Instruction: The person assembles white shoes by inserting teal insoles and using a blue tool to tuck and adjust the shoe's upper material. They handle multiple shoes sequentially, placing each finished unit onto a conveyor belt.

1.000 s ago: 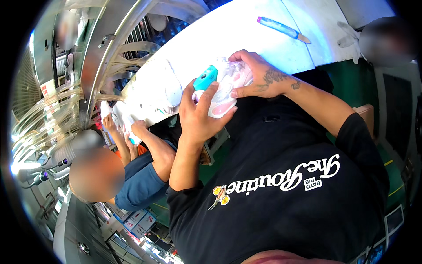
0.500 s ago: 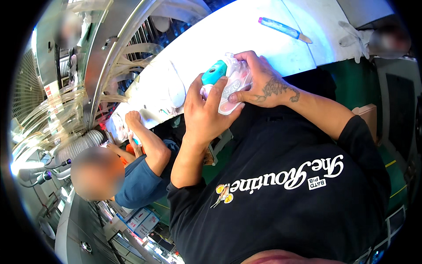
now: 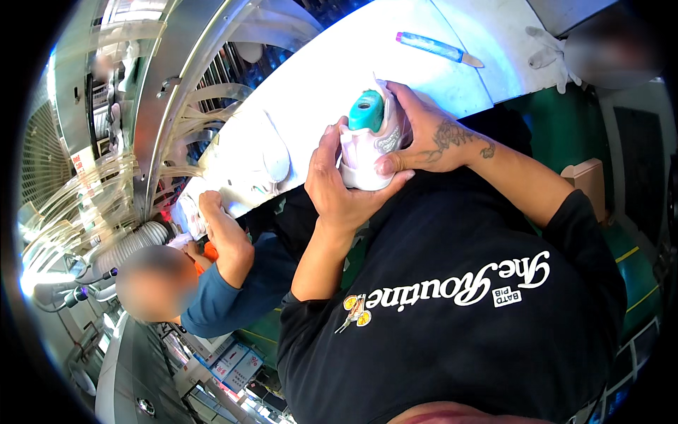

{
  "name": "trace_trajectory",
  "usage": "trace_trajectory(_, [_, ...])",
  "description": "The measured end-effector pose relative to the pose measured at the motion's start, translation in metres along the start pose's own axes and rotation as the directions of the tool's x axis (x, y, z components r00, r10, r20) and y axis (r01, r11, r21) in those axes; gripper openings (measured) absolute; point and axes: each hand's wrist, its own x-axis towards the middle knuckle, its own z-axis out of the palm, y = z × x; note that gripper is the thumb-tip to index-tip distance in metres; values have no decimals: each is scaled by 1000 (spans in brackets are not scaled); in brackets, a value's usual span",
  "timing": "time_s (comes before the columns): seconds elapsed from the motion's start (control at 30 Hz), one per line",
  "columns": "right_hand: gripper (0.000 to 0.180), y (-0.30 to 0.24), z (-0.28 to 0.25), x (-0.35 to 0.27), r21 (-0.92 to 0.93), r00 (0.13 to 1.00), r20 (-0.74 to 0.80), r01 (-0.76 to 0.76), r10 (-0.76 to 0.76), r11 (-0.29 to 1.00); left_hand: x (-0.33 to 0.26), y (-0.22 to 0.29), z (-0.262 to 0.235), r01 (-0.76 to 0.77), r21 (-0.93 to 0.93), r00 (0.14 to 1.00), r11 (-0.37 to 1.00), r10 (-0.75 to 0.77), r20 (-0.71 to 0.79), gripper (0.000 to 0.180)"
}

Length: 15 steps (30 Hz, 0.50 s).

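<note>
Both hands clasped around one white and pale-pink shoe with a teal plastic last inside, at the near edge of the long white worktable.

Left hand cups the shoe from below and the side, fingers closed on it; right hand wraps over its other side, thumb pressed on the sole edge. Teal last protrudes at top. On the worktable: second white shoe to the left of the held one, blue-handled tool beyond it, white glove further right. A co-worker's arm in a blue sleeve reaches to the table's left end.
</note>
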Motion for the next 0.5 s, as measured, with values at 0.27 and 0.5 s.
trace_trajectory(0.27, [142, -4, 3, -1, 48, 998, -68, 20, -16, 999, 19, 14, 7, -127, 61, 991, 990, 130, -37, 108])
trace_trajectory(0.5, [134, 30, 8, 7, -72, 987, -101, 116, -123, 991, -4, -7, 0, 11, 49, 1000, 999, -9, -28, 114])
